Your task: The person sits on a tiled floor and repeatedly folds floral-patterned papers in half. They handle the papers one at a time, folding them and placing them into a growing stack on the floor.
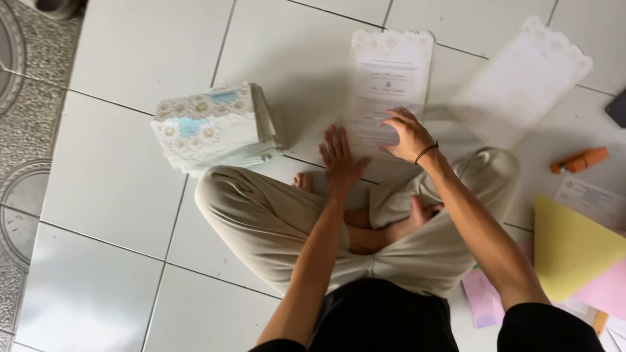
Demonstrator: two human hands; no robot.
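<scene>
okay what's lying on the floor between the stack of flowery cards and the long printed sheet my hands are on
Nothing: in the head view only bare white tile separates the stack of floral cards from the printed sheet under the left hand and right hand.

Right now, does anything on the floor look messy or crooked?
A little. The white sheet at top right lies slanted across the tiles, and the card stack on the left is fanned unevenly. The right hand presses the straight card; the left hand rests beside it. Nothing looks torn or spilled.
</scene>
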